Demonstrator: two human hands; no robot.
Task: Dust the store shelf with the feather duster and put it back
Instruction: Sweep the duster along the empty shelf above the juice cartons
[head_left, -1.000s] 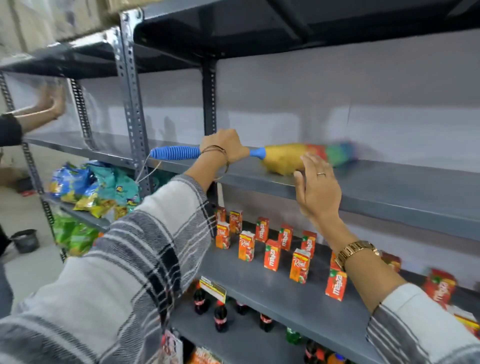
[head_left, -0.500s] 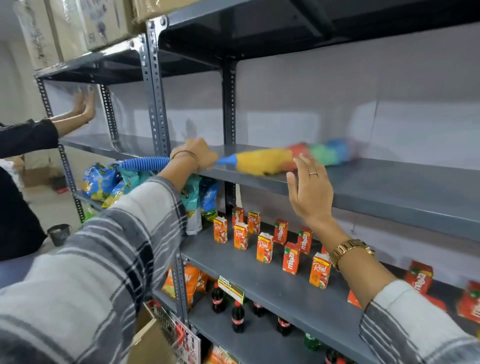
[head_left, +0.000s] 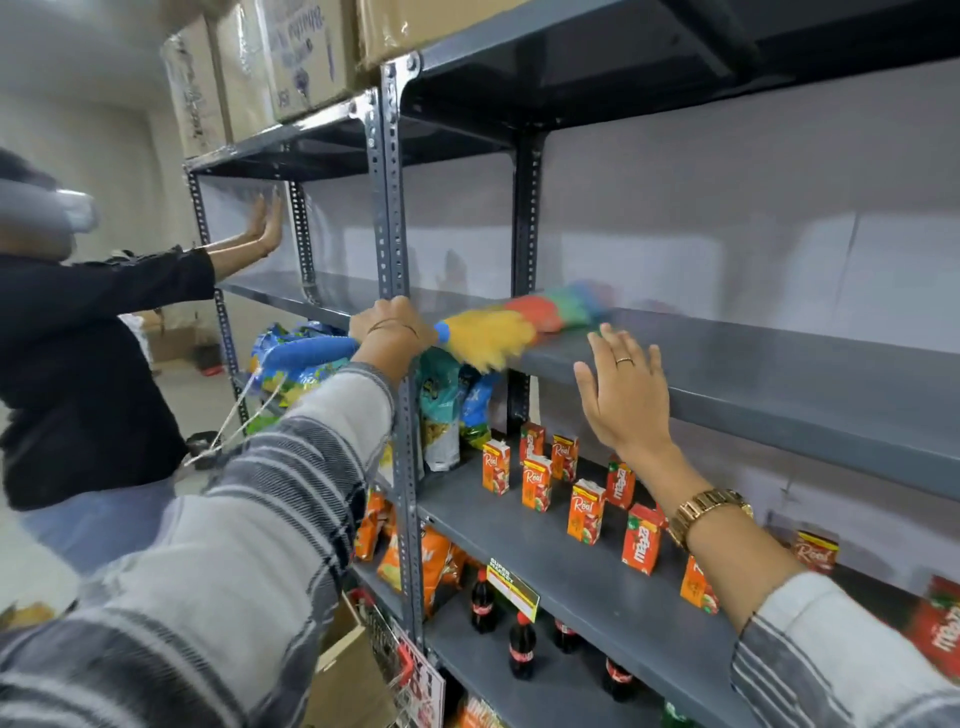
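Note:
My left hand (head_left: 392, 332) grips the blue ribbed handle of the feather duster (head_left: 514, 325). Its yellow, red, green and blue head lies blurred along the left end of the bare grey metal shelf (head_left: 779, 374) at chest height. The yellow part hangs over the shelf's front edge. My right hand (head_left: 623, 389) is open with fingers spread, held flat against the front lip of the same shelf, just right of the duster head. A white cord dangles from the handle's end.
Small red and orange juice cartons (head_left: 587, 512) stand on the shelf below, cola bottles (head_left: 521, 644) under them. Snack bags (head_left: 441, 410) fill the left bay. Cardboard boxes (head_left: 291, 57) sit on top. Another person (head_left: 78, 364) at left presses both hands against the shelving.
The duster and my left hand have swept left along the shelf toward the upright post. My view has shifted left and back, showing more of the other person. My right hand stays at the shelf edge.

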